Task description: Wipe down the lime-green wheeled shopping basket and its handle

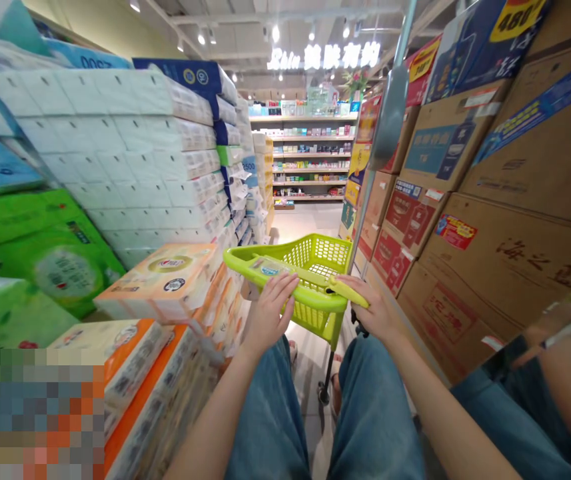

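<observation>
A lime-green shopping cart (322, 250) with perforated basket walls stands in front of my knees, in the aisle. My left hand (271, 310) is on its near rim, fingers bent over the edge beside a pale label panel. At the cart's right corner, my right hand (371, 310) wraps around a yellow-green handle piece (349, 291). Part of that grip is hidden behind the hand. Inside the basket, the visible floor shows only its lattice. Below it, a thin dark leg with a caster (323, 393) reaches the floor between my feet.
Stacked tissue packs (115, 153) line the left, with orange-wrapped packs (158, 270) close by. Cardboard cartons (515, 253) wall the right. A grey pole (361, 223) rises beside the cart. Stocked shelves (310, 160) stand ahead. Denim and an arm show lower right, possibly a reflection.
</observation>
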The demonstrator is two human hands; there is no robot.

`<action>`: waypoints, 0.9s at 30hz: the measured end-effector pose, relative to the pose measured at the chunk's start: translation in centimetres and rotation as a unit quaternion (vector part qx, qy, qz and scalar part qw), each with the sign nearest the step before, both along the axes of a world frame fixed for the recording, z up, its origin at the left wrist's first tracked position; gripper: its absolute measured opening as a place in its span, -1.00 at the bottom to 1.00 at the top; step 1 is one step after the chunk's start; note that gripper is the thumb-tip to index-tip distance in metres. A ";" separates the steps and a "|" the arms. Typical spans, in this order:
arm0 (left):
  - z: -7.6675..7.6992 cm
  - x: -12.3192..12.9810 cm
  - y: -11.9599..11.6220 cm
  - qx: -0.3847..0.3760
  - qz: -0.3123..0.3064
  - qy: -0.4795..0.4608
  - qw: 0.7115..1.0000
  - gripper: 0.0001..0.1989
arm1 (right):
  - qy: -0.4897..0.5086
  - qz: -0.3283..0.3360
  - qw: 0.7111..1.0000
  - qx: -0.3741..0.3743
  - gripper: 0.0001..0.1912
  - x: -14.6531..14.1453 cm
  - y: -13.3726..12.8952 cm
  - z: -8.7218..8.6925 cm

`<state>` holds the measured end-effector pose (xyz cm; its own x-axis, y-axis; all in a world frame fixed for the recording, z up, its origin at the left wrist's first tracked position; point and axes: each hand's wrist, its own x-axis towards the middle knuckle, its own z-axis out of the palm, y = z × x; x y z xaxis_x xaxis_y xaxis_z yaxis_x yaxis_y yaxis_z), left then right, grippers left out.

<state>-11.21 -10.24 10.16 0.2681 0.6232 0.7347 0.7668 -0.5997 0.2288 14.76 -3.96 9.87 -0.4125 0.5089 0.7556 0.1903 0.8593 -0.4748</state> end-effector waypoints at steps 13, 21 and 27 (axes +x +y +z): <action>-1.3 1.3 -1.5 0.042 0.035 -0.018 0.998 -0.44 | 0.093 -0.029 0.994 -0.041 -0.63 -0.6 -2.3 -1.2; -2.1 1.7 -1.2 0.082 0.079 -0.059 0.992 -0.53 | 0.103 -0.026 0.994 -0.040 -0.61 -1.0 -2.7 -1.7; -2.5 1.8 -0.8 0.089 0.070 -0.068 0.991 -0.57 | 0.108 -0.040 0.993 -0.039 -0.63 -0.8 -2.9 -2.1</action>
